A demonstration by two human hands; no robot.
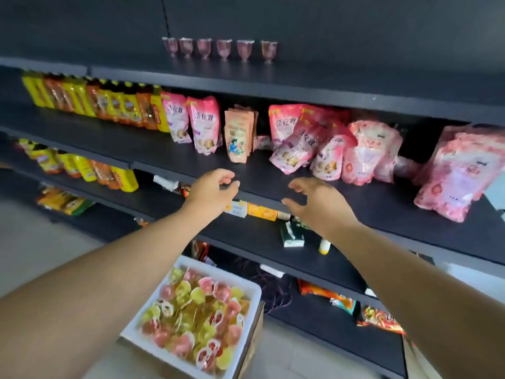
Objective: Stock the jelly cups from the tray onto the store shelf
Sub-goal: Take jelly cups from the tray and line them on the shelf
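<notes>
light: even, soft | shadows: faint | focus: slightly blurred throughout | edges: wide-angle bending

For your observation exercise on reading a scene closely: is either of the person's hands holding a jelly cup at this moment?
No: the left hand and right hand hang loosely curled and hold nothing, above the white tray.

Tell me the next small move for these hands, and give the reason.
Probably lower both hands to the white tray and pick up more jelly cups. The left hand and right hand hold nothing, six cups already line the top shelf, and the tray looks full.
</notes>
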